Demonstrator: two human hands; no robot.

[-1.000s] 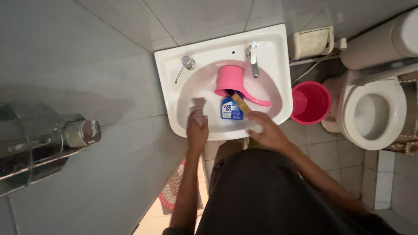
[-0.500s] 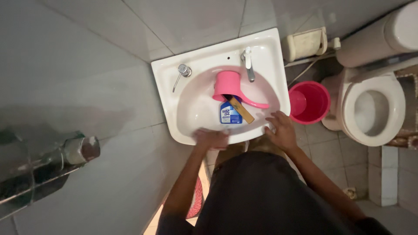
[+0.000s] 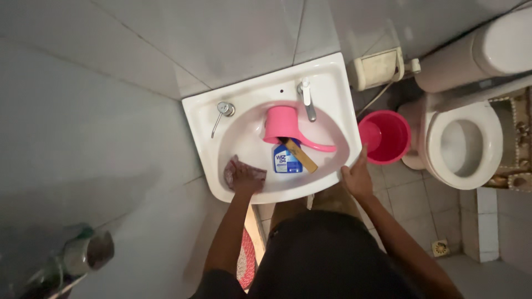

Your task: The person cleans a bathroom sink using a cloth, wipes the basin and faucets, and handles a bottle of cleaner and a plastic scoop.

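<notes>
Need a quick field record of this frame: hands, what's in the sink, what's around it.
left hand: presses a pale cloth on the basin's front-left inner wall
right hand: rests on the sink front-right rim, holds nothing
in basin: pink dipper tipped under the tap; blue bottle; wooden-handled tool, its head hidden
beside sink: red bucket on the floor, toilet with open bowl

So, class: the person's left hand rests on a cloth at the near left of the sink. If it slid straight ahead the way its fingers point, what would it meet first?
Probably the bare inner wall of the sink; the left hand on the cloth points up and slightly left, toward the small chrome knob on the rim beyond. Depth is hard to judge.
</notes>
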